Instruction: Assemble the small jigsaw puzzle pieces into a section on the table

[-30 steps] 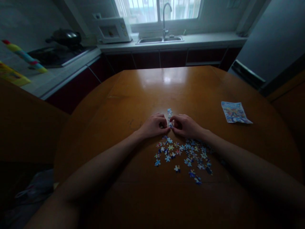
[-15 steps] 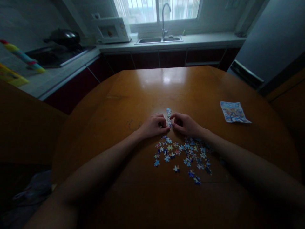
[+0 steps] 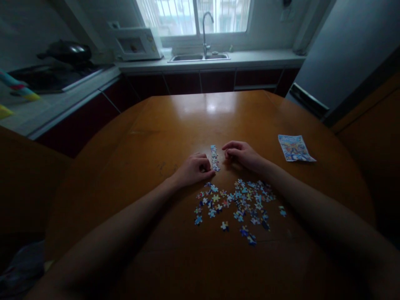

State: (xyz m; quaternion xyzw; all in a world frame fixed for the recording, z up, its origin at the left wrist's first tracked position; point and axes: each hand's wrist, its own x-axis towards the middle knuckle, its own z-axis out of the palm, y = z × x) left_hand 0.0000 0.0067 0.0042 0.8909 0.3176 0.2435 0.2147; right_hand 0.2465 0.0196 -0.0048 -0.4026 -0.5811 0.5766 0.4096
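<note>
One narrow strip of puzzle pieces (image 3: 214, 159) looks joined; a broad scatter of loose pieces (image 3: 216, 198) is left, so the work seems at an early stage.
The left hand (image 3: 193, 170) rests beside the strip, fingers curled in, thumb reaching to its near end, contact too small to confirm; the right hand (image 3: 245, 155) is apart from the strip on its right side, half open, fingers loosely bent; whether either grips a piece, I cannot tell; the strip lies around mid-table, pointing towards the far edge of the table (image 3: 140, 150); the loose pieces spread nearer the person; a creased picture sheet (image 3: 294, 148) lies towards the right edge.
</note>
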